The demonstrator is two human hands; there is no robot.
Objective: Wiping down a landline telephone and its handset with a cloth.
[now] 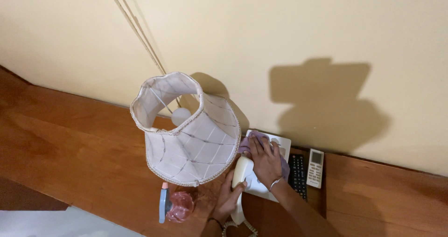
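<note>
Left hand (pixel 229 197) fingers are wrapped around the cream handset (pixel 241 183), gripped mid-length and lifted just off the phone base (pixel 280 143); a coiled cord (pixel 240 226) is seen trailing from its lower end. Right hand (pixel 264 160) is laid flat, fingers extended and slightly spread, pressed onto a lilac cloth (pixel 246 143) bunched on top of the base. Handset: smooth moulded plastic, rounded, off-white. Base: white, rectangular, matte plastic, set against the wall at the back of the wooden tabletop (pixel 84 148); keypad is hidden under cloth and hand. Just right of the base, a black remote (pixel 297 175) with rows of small buttons is laid flat; beside it, a white remote (pixel 315 168) with a small grey display at its top end. Left of the hands, a lampshade (pixel 189 132) is seen from above: pale fabric, stitched grid pattern, scalloped braided rim, bulb visible inside. Below it, a pink translucent spray bottle (pixel 179 206) with blue trigger is lying on the wood. Tabletop: reddish-brown, glossy veneer. Wall: plain cream.
</note>
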